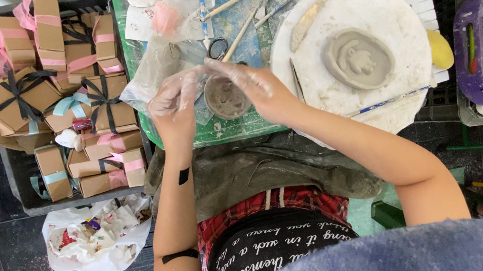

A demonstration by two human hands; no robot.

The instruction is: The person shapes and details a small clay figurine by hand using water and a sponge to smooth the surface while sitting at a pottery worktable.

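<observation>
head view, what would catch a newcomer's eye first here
Probably the two clay-smeared hands at centre: the left hand and right hand meet around a small grey clay bowl over the green mat. To the right, a grey oval clay relief lies on a round white board. At left, a dark crate is heaped with ribboned kraft boxes.

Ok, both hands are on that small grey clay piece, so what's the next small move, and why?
Probably keep pinching its rim round. The left hand and right hand both cup the small clay bowl above the green mat, and its wall looks rough and uneven beside the shaped clay dish on the round board.
</observation>
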